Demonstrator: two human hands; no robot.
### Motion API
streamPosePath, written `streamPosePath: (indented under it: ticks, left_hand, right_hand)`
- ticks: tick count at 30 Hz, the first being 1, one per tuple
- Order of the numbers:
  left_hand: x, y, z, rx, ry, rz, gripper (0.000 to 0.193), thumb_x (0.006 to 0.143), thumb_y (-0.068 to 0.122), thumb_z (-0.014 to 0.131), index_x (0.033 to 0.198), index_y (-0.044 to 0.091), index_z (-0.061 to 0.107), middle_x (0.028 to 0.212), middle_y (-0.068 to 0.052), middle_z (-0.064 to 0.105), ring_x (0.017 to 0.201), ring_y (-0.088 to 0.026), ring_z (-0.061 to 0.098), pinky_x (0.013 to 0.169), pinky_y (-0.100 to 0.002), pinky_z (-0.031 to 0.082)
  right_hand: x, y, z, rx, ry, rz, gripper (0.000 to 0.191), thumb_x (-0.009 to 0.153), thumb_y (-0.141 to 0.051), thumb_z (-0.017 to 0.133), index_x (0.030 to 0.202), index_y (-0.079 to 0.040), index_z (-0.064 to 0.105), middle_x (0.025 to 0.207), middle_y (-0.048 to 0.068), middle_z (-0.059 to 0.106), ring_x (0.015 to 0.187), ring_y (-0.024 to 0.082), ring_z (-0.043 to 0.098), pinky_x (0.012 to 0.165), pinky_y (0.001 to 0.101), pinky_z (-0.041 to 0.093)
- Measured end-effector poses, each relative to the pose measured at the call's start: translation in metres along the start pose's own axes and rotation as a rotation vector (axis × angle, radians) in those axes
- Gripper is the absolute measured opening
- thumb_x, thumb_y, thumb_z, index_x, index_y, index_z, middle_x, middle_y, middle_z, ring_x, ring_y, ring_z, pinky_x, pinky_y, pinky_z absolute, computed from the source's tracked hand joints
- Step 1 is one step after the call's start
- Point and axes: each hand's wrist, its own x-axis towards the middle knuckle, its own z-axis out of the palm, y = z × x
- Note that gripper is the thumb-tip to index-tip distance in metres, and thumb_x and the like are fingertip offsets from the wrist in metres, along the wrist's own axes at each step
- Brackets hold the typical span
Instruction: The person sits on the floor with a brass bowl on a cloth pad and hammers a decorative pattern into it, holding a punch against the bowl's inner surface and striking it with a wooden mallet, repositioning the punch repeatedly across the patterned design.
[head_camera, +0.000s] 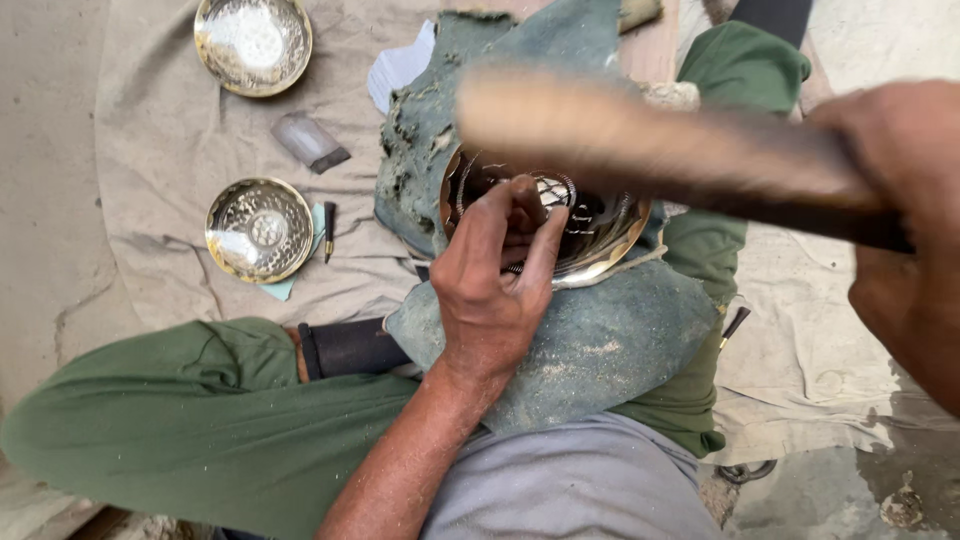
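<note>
The left hand (495, 275) pinches a small tool against the inside of a shiny patterned metal bowl (590, 225), which sits tilted on a worn green cloth (590, 340) over the person's lap. The right hand (905, 230) has its grip closed around a blurred wooden hammer handle (640, 140) above the bowl. Two hammered bowls (258, 228) lie on the floor cloth (160, 130) nearby.

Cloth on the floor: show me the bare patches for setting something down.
The cloth is bare left of the two brass bowls, and right of the green trouser leg under the right hand. It is crowded in the lap, where the left hand steadies the worked bowl.
</note>
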Motion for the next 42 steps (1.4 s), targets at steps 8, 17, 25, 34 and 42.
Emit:
streamPosePath:
  ticks: [8, 17, 25, 34, 42]
  left_hand:
    - [-0.001, -0.002, 0.002, -0.071, 0.021, -0.102, 0.033, 0.095, 0.009, 0.083, 0.118, 0.0, 0.061, 0.097, -0.009, 0.073, 0.084, -0.016, 0.077, 0.073, -0.03, 0.064]
    - [0.004, 0.003, -0.002, -0.139, -0.022, -0.043, 0.041, 0.096, 0.008, 0.08, 0.133, 0.002, 0.062, 0.11, -0.011, 0.073, 0.094, -0.016, 0.077, 0.081, -0.028, 0.068]
    - [0.014, 0.0, -0.007, -0.074, -0.168, 0.044, 0.04, 0.093, 0.01, 0.081, 0.129, 0.003, 0.065, 0.104, -0.01, 0.072, 0.089, -0.018, 0.076, 0.074, -0.027, 0.066]
    - [0.029, -0.007, -0.015, -0.011, -0.352, 0.208, 0.04, 0.097, 0.017, 0.079, 0.132, 0.012, 0.063, 0.098, -0.007, 0.068, 0.085, -0.021, 0.071, 0.075, -0.035, 0.062]
    - [0.053, -0.008, -0.017, 0.048, -0.635, 0.349, 0.038, 0.094, 0.023, 0.075, 0.13, 0.017, 0.063, 0.084, -0.003, 0.061, 0.072, -0.02, 0.066, 0.063, -0.037, 0.058]
  right_hand:
    - [0.031, -0.022, -0.014, -0.12, 0.004, -0.087, 0.031, 0.09, 0.011, 0.071, 0.12, 0.008, 0.066, 0.088, 0.024, 0.071, 0.07, 0.026, 0.069, 0.065, 0.036, 0.057]
    - [0.0, 0.016, 0.008, -0.223, -0.029, -0.04, 0.033, 0.089, 0.012, 0.072, 0.121, 0.005, 0.066, 0.091, 0.02, 0.07, 0.076, 0.026, 0.071, 0.075, 0.037, 0.059]
    - [-0.032, 0.071, 0.053, -0.059, -0.063, 0.129, 0.032, 0.094, 0.005, 0.072, 0.124, 0.0, 0.065, 0.098, 0.017, 0.069, 0.079, 0.024, 0.071, 0.078, 0.0336, 0.058]
    - [-0.062, 0.06, 0.056, 0.016, -0.188, 0.37, 0.025, 0.09, -0.004, 0.074, 0.113, -0.003, 0.067, 0.085, 0.011, 0.064, 0.07, 0.02, 0.065, 0.067, 0.0312, 0.054]
    - [-0.118, 0.046, 0.107, 0.271, 0.113, 0.564, 0.02, 0.101, -0.012, 0.076, 0.098, 0.001, 0.061, 0.081, 0.007, 0.063, 0.067, 0.018, 0.066, 0.067, 0.0303, 0.053]
